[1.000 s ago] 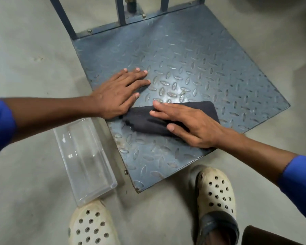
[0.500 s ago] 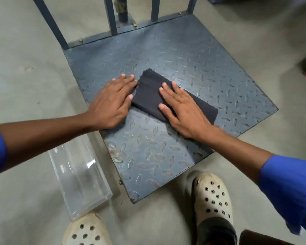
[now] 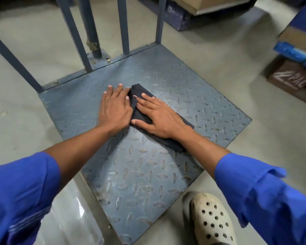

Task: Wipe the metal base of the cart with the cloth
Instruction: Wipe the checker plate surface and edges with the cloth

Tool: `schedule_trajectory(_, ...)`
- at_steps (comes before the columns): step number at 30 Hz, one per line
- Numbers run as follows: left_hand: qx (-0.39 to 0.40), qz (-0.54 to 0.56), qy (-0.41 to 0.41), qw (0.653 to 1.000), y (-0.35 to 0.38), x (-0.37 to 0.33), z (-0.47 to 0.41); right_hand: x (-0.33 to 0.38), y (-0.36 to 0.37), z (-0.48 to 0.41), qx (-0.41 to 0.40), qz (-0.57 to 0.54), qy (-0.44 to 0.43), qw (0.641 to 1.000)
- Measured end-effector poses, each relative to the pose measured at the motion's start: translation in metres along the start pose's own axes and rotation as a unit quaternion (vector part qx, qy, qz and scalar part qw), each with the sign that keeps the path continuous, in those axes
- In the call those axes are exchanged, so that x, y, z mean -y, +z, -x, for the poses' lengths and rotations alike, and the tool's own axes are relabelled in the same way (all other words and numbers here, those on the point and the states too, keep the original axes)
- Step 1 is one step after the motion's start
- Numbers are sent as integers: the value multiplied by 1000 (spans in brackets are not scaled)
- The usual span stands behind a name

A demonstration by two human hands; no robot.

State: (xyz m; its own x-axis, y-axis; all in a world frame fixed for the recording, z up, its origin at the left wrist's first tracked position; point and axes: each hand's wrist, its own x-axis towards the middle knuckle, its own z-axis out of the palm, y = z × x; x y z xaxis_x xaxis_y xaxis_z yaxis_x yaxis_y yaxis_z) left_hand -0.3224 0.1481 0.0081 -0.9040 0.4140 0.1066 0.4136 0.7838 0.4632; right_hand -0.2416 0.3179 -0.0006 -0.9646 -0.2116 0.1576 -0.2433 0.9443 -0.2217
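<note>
We note a blue-grey tread-plate metal base [image 3: 140, 174] on a grey concrete floor [image 3: 25, 50]. The dark cloth [image 3: 166, 140] lies folded near the base's centre. The right hand [image 3: 159, 117] presses it, fingers straight; the left hand [image 3: 115, 110] lies flat beside it. Cardboard boxes [image 3: 293, 75] stand right of the base.

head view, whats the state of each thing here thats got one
metal base, flat on the floor, tread scuffed near the front
cloth, folded, lying flat on the metal base
right hand, fingers straight, pressing on the cloth
left hand, flat on the metal base, fingers against the cloth's edge
clear plastic box, on the floor beside the metal base, partly hidden by a sleeve
</note>
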Motion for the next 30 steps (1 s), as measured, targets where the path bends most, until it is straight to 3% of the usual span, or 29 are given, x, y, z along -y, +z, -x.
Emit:
schedule_trajectory(3, 2, 29, -30, 999, 5, -15, -14, -8, 5, -24, -34, -12, 87, 996)
schedule_trajectory(8, -1, 24, -11, 1000, 16, -21, -20, -14, 8, -51, -96, -61, 177, 978)
schedule_trajectory(18, 21, -62, 27, 997, 21, -3, -58, -39, 12, -95, -123, -94, 190, 969)
schedule_trajectory(30, 49, -128, 5, 990, 24, -2, -106, -86, 6, -142, -137, -95, 222, 961)
